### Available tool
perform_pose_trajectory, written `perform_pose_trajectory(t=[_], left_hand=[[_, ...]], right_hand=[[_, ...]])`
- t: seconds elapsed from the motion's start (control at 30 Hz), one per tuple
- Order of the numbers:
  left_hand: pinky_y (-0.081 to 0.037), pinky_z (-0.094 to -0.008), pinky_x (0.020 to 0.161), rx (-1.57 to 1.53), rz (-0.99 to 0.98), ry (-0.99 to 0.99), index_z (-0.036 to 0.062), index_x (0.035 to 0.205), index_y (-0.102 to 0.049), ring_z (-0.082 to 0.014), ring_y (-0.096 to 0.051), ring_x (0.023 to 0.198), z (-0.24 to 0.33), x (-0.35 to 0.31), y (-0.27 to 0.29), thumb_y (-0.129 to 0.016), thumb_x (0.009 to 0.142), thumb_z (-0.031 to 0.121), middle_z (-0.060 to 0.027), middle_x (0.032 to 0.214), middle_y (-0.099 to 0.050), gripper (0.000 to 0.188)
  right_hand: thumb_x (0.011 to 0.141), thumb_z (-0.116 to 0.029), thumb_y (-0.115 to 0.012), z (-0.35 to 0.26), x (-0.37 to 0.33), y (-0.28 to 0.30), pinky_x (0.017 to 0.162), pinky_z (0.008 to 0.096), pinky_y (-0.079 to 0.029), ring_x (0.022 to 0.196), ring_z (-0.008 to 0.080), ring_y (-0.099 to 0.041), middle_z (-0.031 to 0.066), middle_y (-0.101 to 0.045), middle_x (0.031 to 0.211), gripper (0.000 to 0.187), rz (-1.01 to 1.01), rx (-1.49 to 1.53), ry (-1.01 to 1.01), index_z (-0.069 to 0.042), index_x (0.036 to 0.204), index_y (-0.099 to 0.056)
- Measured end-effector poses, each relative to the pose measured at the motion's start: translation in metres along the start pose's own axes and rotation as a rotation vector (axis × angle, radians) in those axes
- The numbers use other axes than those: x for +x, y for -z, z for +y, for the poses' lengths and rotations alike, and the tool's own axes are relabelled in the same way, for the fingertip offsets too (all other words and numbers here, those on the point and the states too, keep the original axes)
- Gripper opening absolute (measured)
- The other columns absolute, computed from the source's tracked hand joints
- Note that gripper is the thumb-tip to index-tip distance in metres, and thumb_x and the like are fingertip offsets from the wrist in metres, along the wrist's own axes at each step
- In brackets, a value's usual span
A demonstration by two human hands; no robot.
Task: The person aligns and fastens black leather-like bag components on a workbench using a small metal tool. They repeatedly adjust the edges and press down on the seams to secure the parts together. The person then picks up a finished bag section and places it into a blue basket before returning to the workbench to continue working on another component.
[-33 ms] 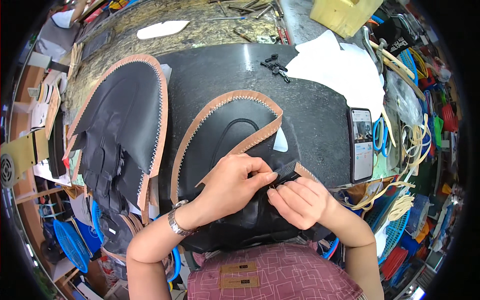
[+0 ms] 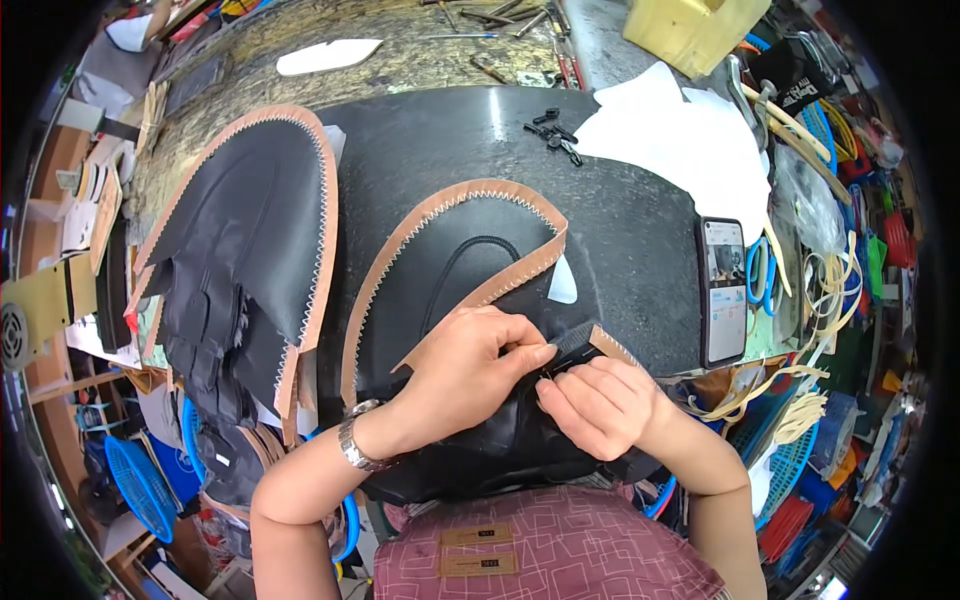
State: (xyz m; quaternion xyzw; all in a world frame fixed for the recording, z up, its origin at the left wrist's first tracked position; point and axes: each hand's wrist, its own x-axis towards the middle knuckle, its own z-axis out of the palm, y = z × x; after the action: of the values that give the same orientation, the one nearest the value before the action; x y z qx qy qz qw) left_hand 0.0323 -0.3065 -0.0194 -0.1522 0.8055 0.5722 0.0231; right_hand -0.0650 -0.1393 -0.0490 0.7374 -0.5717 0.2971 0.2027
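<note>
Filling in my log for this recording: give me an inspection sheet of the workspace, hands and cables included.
Surface: dark mat over a worn, stained bench.
Job's things: black piece with brown, zigzag-stitched edging, under the hands; similar edged piece to its left.
Clutter: small black parts, white sheets, phone, blue-handled scissors.
Hands: left hand and right hand both grip the black piece near its right edge; anything between the fingertips is unclear.
Cables: nothing seen that is clearly one.
Surroundings: blue basket at lower left; crowded storage both sides.
</note>
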Motion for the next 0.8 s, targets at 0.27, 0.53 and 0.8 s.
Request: perform_pose_trajectory(t=[0.27,0.53,0.8], left_hand=[[-0.044,-0.0366,0.069,0.146,0.093,-0.132,0.0002,0.076,-0.063,-0.0276,-0.058,0.070,-0.0056,-0.0006,-0.0102,-0.063,0.082,0.014,-0.0126,0.070,-0.060,0.015],[-0.045,-0.0369,0.070,0.142,0.042,-0.119,-0.0005,0.077,-0.064,-0.0286,-0.059,0.073,-0.0060,0.0026,-0.0065,-0.062,0.083,0.014,-0.0141,0.072,-0.062,0.015],[-0.043,-0.0370,0.072,0.232,0.042,-0.265,0.0011,0.077,-0.064,-0.0278,-0.059,0.073,-0.0117,0.0028,-0.0070,-0.066,0.078,0.013,-0.0126,0.071,-0.062,0.012]], right_hand=[[0.067,-0.009,-0.067,-0.0030,-0.0018,-0.0036,0.054,0.0247,-0.046,0.060,0.0144,-0.054,0.0043,-0.056,0.073,0.016,0.015,0.002,-0.029,-0.001,0.081,-0.063],[0.068,-0.013,-0.062,-0.0041,0.0012,0.0001,0.055,0.0248,-0.044,0.065,0.0139,-0.054,0.0034,-0.056,0.074,0.015,-0.084,-0.124,-0.048,-0.004,0.080,-0.061],[0.065,-0.013,-0.060,-0.0023,0.0031,-0.0026,0.051,0.0247,-0.040,0.059,0.0127,-0.051,0.0020,-0.053,0.071,0.016,-0.059,-0.157,-0.030,-0.005,0.079,-0.060]])
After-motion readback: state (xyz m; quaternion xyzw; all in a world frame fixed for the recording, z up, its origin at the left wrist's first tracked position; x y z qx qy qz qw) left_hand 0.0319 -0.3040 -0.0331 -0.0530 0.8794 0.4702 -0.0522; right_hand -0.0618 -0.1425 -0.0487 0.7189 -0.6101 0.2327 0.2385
